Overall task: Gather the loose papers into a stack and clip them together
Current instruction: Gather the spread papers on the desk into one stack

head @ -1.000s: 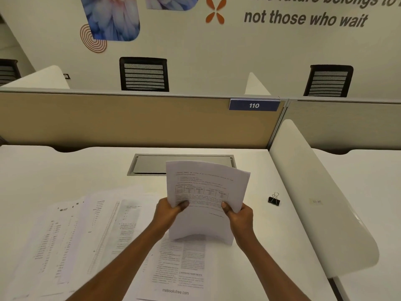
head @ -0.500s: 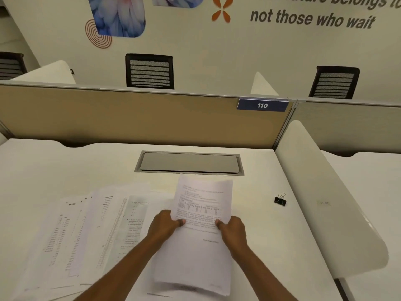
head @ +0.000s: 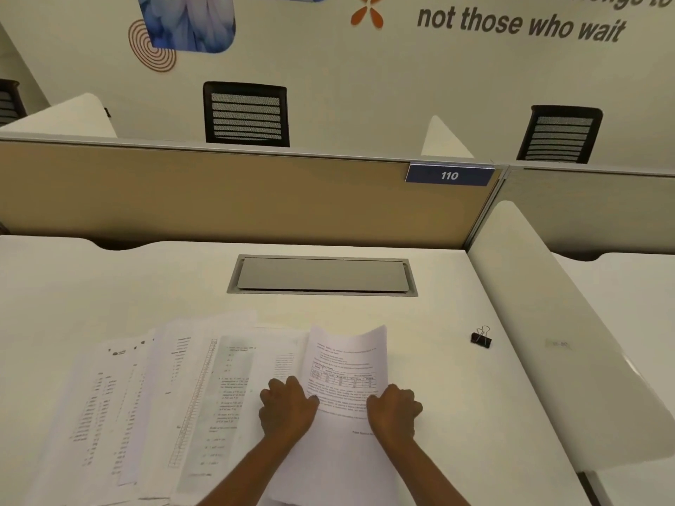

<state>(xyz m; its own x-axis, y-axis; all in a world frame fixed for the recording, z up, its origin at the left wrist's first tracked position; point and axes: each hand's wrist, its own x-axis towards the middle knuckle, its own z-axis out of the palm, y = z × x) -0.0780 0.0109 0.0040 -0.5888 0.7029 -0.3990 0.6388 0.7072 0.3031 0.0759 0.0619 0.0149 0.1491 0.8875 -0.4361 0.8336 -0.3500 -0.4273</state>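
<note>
Both hands hold one printed sheet (head: 347,378) low over the white desk (head: 109,286), directly on the near side of the grey cable hatch (head: 322,275) set into the desktop. The left hand (head: 286,409) is closed on the sheet's left edge, knuckles up, and the right hand (head: 393,410) is closed on its right edge. The sheet's far end curls slightly upward; whether its near part lies flat on the desk cannot be told.

The rest of the loose papers (head: 164,403) lie fanned and overlapping on the desk, on the near-left side of the hatch, their right margin reaching under the left hand. They are not squared into a stack.

A black binder clip (head: 481,337) sits alone on the desk, on the near-right side of the hatch, apart from the held sheet and close to the white curved side divider (head: 566,341). Beyond the hatch stands a tan partition (head: 219,199) carrying a blue plate marked 110 (head: 450,175).
</note>
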